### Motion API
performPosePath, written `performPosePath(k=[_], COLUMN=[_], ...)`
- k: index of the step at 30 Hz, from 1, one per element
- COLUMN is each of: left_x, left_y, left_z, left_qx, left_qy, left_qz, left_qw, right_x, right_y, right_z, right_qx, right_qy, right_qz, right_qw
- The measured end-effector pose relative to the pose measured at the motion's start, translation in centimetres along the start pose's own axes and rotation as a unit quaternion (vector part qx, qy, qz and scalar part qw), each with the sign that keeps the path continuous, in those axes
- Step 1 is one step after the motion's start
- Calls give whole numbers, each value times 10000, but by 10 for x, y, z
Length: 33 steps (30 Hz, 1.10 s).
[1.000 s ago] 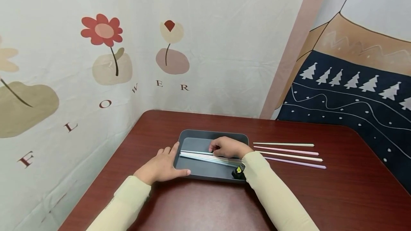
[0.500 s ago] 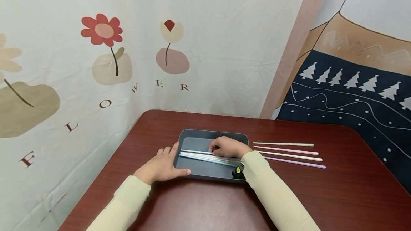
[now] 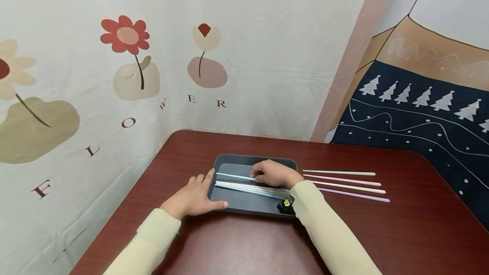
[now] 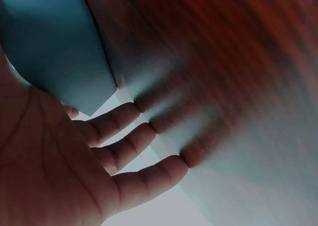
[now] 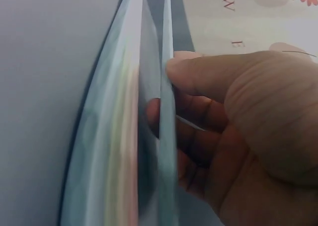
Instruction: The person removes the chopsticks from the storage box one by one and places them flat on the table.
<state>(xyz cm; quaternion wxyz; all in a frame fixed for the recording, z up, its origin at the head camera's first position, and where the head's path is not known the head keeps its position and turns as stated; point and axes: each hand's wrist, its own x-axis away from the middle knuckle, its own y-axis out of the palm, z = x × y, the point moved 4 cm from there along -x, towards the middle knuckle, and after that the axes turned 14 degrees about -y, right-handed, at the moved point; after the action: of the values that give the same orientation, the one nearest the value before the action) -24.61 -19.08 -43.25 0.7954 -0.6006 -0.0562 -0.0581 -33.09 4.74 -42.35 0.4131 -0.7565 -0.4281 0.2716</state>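
A dark grey tray (image 3: 248, 209) holds a bundle of pastel chopsticks (image 3: 244, 187) lying slantwise across its floor. My right hand (image 3: 276, 173) is over the tray and pinches one pale blue chopstick (image 3: 234, 176) between thumb and fingers. In the right wrist view that chopstick (image 5: 168, 136) stands apart from the bundle (image 5: 107, 151), with a gap between them. My left hand (image 3: 192, 197) rests at the tray's left side, fingers straight along its edge and thumb at the front rim. The left wrist view shows the fingers of this left hand (image 4: 74, 156) extended, tips at the tabletop.
Right of the tray, several single chopsticks lie side by side on the brown table (image 3: 244, 245): green (image 3: 340, 172), pink (image 3: 344, 180), cream (image 3: 355, 187) and purple (image 3: 357, 195). A printed curtain (image 3: 267, 54) hangs behind the table.
My right hand has drawn the pale blue chopstick away from the bundle, toward the tray's far side, widening the gap. The left hand stays at the tray; the head view has shifted slightly.
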Motion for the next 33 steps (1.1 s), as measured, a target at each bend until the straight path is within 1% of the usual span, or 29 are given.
performPosePath(k=[7, 10, 15, 19, 22, 27, 30, 33], left_x=[0, 0, 1, 3, 3, 3, 2, 1], left_y=[-1, 0, 0, -1, -1, 0, -1, -1], left_z=[1, 0, 1, 1, 0, 0, 0, 1], left_qx=[36, 9, 7, -9, -35, -24, -7, -21], left_qy=[-19, -23, 55, 68, 72, 100, 101, 93], left_qz=[-15, -27, 37, 33, 11, 16, 25, 6], left_qw=[10000, 10000, 10000, 10000, 10000, 9999, 9999, 10000], right_x=[6, 10, 18, 29, 39, 62, 81, 104], right_y=[-12, -21, -37, -49, -56, -64, -69, -74], right_z=[-5, -8, -14, -16, -15, -7, 0, 8], right_qx=[-96, -64, 146, 186, 46, -102, -236, -384], right_qy=[-24, -118, -323, -274, -133, 50, 235, 487], right_qz=[151, 249, 314, 377, 400, 416, 464, 528], right_qw=[9998, 9996, 9989, 9987, 9991, 9991, 9984, 9967])
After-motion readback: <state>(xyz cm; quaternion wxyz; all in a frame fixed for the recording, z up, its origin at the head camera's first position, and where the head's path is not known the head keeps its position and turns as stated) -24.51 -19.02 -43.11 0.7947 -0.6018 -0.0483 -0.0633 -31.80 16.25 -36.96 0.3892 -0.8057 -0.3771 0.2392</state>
